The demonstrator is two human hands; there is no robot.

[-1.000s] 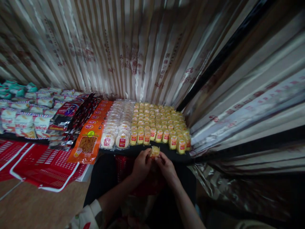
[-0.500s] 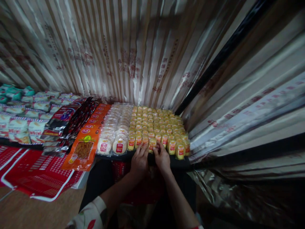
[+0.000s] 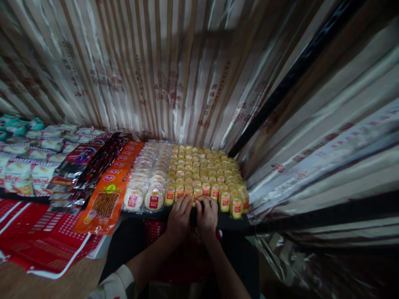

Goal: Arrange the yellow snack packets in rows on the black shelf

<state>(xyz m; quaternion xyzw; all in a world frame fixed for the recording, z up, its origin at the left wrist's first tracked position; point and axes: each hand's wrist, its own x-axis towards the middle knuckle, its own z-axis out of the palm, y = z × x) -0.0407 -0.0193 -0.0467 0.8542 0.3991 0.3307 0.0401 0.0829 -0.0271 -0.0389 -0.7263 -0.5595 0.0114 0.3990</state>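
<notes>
Both hands rest side by side at the front edge of a dark shelf [image 3: 237, 224]. My left hand [image 3: 180, 215] has its fingers stretched forward, touching the front row of small yellow wrapped cakes [image 3: 205, 174]. My right hand [image 3: 207, 214] has its fingers curled down against a yellow packet [image 3: 197, 193] in that front row. The yellow cakes stand in several tight rows. To their left lie two columns of round white wrapped cakes [image 3: 149, 182] with red labels.
Orange snack packets [image 3: 107, 199] and dark foil packets [image 3: 81, 162] overlap further left, then white and teal bags [image 3: 25, 166]. Red and white plastic baskets [image 3: 40, 236] lie at lower left. A striped shiny curtain [image 3: 162, 74] hangs behind; folded shiny cloth [image 3: 327, 158] fills the right.
A second ago both hands held one yellow packet below the shelf. They moved forward and set it into the front row, where they now press against it.
</notes>
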